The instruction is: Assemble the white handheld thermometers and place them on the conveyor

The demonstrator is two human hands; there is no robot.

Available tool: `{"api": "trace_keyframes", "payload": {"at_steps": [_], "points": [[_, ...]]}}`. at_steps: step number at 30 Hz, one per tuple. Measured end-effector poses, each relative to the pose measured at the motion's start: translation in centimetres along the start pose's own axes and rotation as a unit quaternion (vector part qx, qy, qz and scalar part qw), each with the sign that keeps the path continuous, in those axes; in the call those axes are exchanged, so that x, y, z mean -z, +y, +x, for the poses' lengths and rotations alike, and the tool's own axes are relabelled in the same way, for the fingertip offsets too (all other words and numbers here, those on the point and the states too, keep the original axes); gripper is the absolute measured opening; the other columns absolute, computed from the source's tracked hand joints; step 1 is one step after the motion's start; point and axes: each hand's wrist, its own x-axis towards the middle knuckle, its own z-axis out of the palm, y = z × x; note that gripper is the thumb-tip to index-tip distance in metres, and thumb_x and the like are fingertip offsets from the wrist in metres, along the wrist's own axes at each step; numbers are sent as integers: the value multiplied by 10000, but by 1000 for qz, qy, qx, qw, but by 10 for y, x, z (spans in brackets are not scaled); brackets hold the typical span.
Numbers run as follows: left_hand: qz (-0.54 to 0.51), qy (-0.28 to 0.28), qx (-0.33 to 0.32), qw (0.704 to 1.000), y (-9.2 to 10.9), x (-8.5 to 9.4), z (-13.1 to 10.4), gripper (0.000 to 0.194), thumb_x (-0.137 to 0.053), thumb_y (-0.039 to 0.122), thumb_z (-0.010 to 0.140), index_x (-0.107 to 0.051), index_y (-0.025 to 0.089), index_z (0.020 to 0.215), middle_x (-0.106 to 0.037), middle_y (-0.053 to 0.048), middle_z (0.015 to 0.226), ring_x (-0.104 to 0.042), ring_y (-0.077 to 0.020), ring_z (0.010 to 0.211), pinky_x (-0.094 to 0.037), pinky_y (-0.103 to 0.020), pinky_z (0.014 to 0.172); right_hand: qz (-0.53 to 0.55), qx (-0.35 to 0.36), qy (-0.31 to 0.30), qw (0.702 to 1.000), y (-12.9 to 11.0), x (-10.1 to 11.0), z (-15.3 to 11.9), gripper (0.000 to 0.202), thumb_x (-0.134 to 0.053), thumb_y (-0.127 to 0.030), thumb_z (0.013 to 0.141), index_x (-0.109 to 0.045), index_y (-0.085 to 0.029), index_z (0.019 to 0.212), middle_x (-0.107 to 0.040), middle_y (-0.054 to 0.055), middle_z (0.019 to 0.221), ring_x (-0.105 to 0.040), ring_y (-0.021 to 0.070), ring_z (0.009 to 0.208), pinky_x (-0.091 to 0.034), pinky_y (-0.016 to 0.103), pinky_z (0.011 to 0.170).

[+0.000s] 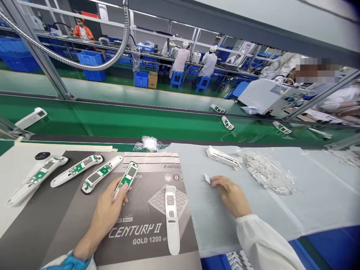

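Observation:
My left hand [112, 202] is closed around a white handheld device shell [128, 179], its green circuit board and small screen facing up. Over the grey sheet at the right, the fingertips of my right hand [232, 193] pinch a small white plastic piece [207, 178]. Between my hands, an elongated white cover [172, 221] with window cutouts lies on the printed cardboard [140, 255]. Left of my left hand, several similar shells with green boards rest side by side, the nearest being a white shell [101, 174].
Beyond my right hand lie a long white part [223, 157] and a clear bag of small white pieces [267, 172]. Crumpled clear plastic [149, 143] sits by the green conveyor belt [120, 122], which carries several device parts. A metal post [42, 48] stands left; people work farther back.

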Motion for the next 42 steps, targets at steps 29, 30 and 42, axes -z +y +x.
{"api": "trace_keyframes", "payload": {"at_steps": [29, 30, 42], "points": [[-21, 5, -11, 1000, 1, -2, -1, 410, -454, 504, 938, -595, 204, 1179, -671, -8, 744, -607, -165, 645, -486, -268, 645, 151, -2, -261, 953, -146, -42, -49, 119, -616, -215, 844, -624, -273, 947, -662, -8, 854, -589, 182, 720, -483, 330, 681], [-22, 6, -12, 1000, 1, -2, -1, 410, -453, 503, 938, -595, 205, 1183, -677, -11, 758, -611, -165, 646, -487, -269, 645, 146, 14, -243, 959, -144, -47, -51, 130, -614, -210, 850, -629, -273, 963, -670, 5, 918, -603, 188, 753, -495, 337, 704], [-15, 22, -11, 1000, 6, -3, -3, 445, -450, 514, 907, -612, 185, 1159, -705, -40, 816, -621, -169, 622, -493, -280, 620, 15, 226, -134, 965, -136, -64, -50, 300, -492, -148, 950, -593, -275, 1203, -723, 53, 1096, -615, 262, 1112, -466, 435, 882]]}}
